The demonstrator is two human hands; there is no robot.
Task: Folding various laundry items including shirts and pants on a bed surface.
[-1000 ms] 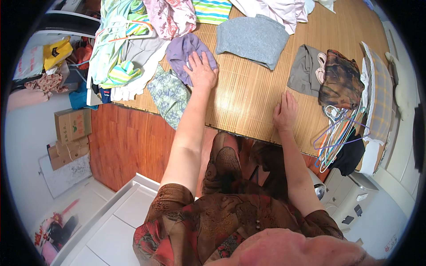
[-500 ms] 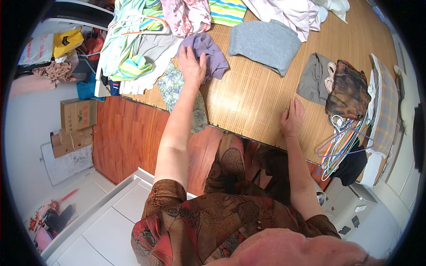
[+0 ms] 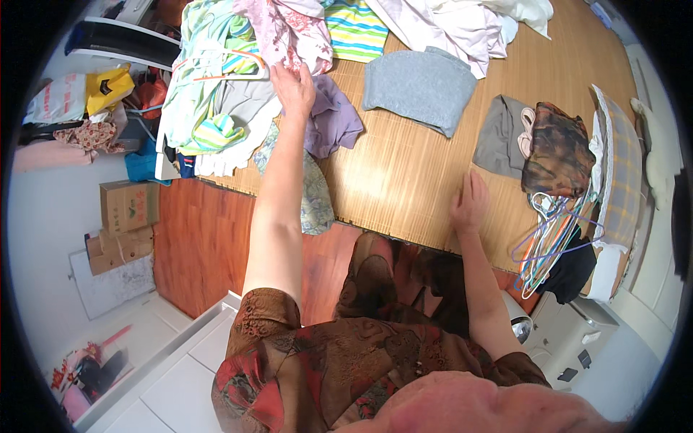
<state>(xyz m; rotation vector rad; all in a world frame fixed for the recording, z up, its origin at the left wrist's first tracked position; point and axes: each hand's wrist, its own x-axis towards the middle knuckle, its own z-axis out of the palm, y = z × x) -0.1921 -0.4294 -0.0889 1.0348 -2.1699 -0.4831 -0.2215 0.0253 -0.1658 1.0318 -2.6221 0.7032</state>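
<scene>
My left hand [image 3: 293, 90] reaches to the lower edge of a pink floral garment [image 3: 294, 36], its fingers stretched out and nothing visibly gripped. Beside it, a purple cloth [image 3: 333, 119] lies crumpled, and a green patterned cloth [image 3: 315, 195] hangs partly over the near edge. A white hanger with an orange bar [image 3: 238, 66] rests just left of the hand on green striped clothing [image 3: 206, 94]. My right hand [image 3: 471, 206] lies flat on the bamboo mat [image 3: 411, 173] at its near edge, fingers extended, close to a grey folded garment [image 3: 498, 137].
Folded blue-grey cloth [image 3: 419, 90] lies at mid-mat, with a striped cloth [image 3: 354, 29] and white garments [image 3: 447, 32] behind. At right are a camouflage-patterned bundle [image 3: 559, 155], several hangers [image 3: 552, 242] and a plaid pillow [image 3: 619, 166]. Cardboard boxes [image 3: 130, 207] stand on the left floor.
My left hand has moved from the purple cloth, up and left, to the pink floral garment. My right hand stays on the mat. The view has shifted slightly.
</scene>
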